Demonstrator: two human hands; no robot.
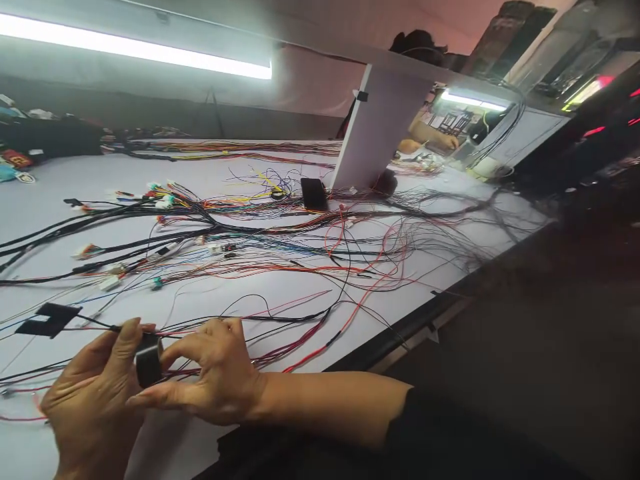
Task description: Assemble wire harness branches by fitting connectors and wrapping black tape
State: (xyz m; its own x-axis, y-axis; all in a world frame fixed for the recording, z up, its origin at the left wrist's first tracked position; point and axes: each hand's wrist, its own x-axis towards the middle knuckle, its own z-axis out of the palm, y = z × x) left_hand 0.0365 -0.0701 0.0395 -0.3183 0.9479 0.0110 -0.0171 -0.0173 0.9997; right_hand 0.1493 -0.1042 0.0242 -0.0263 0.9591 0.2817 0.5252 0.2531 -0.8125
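Observation:
Low on the left, my left hand [95, 387] is closed, pinching a thin black cable [100, 323] between thumb and finger. A flat black piece [49, 320] with a small white mark is at the cable's left end. My right hand [215, 373] curls its thumb and fingers around a roll of black tape [149, 360], close against the left fingertips. Behind the hands run loose red and black wires [300, 343]. The left palm and some right fingertips are hidden.
Bundled wire harnesses [220, 230] with white and green connectors spread over the white table [260, 287]. A black phone-like object [314, 194] leans by a white divider [380, 127]. Beyond it, another person's hands [425, 140] show. The table's dark front edge [380, 347] slants rightward.

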